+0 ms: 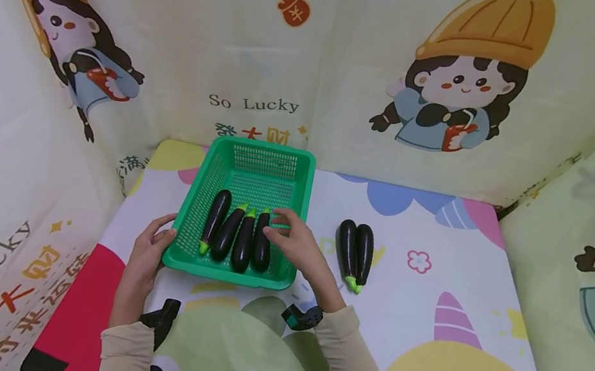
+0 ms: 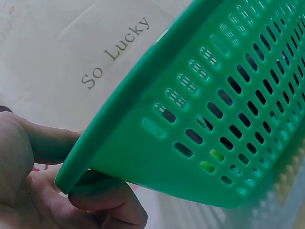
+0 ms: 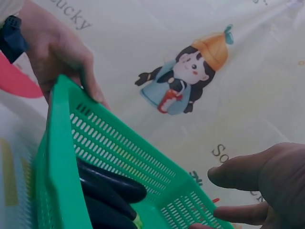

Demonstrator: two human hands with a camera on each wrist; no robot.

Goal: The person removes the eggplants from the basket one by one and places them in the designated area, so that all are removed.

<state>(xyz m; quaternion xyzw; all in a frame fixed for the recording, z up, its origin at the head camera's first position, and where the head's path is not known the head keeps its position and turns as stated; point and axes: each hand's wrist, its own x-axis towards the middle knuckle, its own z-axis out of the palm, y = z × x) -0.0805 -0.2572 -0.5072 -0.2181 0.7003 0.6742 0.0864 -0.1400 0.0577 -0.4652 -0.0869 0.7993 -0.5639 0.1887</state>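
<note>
We see the green basket (image 1: 225, 273) on the left half of the bench (image 1: 403, 293), close to its far edge, with four eggplants (image 1: 244, 242) lying side by side in its near half. Two loose eggplants (image 1: 349, 245) lie together on the bench, just right of the basket, stem ends toward the near edge. Our left hand (image 1: 147, 249) pinches the basket's left rim near its near-left corner, thumb and fingers on either side. Our right hand (image 1: 300, 244) reaches over the right rim, fingers spread and holding nothing that we can see; whether a fingertip brushes the rightmost eggplant we cannot tell.

In our judgement, a lift or tug by the left hand alone could tip the basket and send the smooth eggplants rolling. A low sweep of the right forearm might catch the right rim, or a backswing knock the loose pair.

The basket's far rim overlaps the printed wall cloth (image 1: 359, 91) in view, so we reckon little room beyond it. The widest space lies between the loose pair and the right edge; the gap from them to the basket is narrower.
</note>
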